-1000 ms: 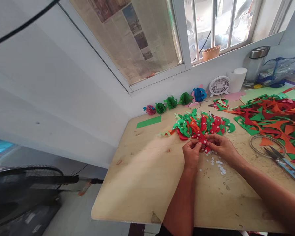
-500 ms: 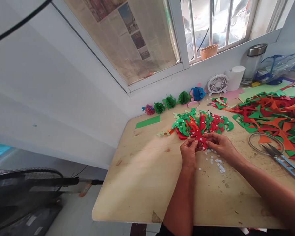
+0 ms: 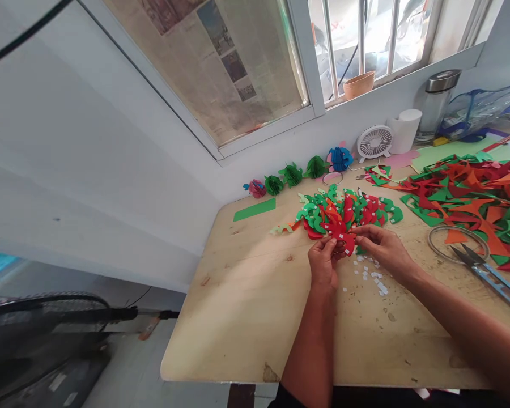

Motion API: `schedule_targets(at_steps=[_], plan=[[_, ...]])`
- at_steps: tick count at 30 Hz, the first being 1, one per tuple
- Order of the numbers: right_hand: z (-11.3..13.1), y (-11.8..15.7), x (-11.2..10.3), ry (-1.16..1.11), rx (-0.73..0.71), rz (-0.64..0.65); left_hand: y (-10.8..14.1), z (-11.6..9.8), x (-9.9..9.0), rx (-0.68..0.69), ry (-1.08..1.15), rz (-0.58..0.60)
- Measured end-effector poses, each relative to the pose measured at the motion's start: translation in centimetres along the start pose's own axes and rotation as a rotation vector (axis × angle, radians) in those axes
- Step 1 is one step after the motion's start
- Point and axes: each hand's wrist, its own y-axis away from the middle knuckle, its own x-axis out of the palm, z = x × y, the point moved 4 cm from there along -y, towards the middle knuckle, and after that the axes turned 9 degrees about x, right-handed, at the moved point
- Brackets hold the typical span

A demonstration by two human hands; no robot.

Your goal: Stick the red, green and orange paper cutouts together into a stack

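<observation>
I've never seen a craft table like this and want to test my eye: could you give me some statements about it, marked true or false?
1. The left hand holds a red cutout. True.
2. The right hand holds the scissors. False: they lie on the table; that hand is at the cutout.
3. Small white bits lie on the table. True.
4. The green strip lies in the picture's right half. False: it lies left of the heap of cutouts.
5. In the picture, the fan stands left of the bottle. True.
6. The pot by the window is blue. False: it is orange-brown.
</observation>
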Motion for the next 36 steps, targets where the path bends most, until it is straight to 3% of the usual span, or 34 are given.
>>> schedule_targets(at_steps=[8, 13, 27, 36], plan=[[0.3, 0.1, -0.2, 0.113, -0.059, -0.087, 0.0, 0.0, 0.2, -0.021, 0.045, -0.003], [0.4, 0.2, 0.3, 0.112, -0.058, -0.005, 0.2, 0.1, 0.5, -0.025, 0.052, 0.027], [-0.5, 0.1, 0.8, -0.17, 0.168, 0.096, 0.2, 0.0, 0.7, 0.081, -0.086, -0.006], [-1.9, -0.4, 0.9, -0.432, 0.283, 0.123, 0.6, 0.2, 1.2, 0.011, -0.092, 0.142]])
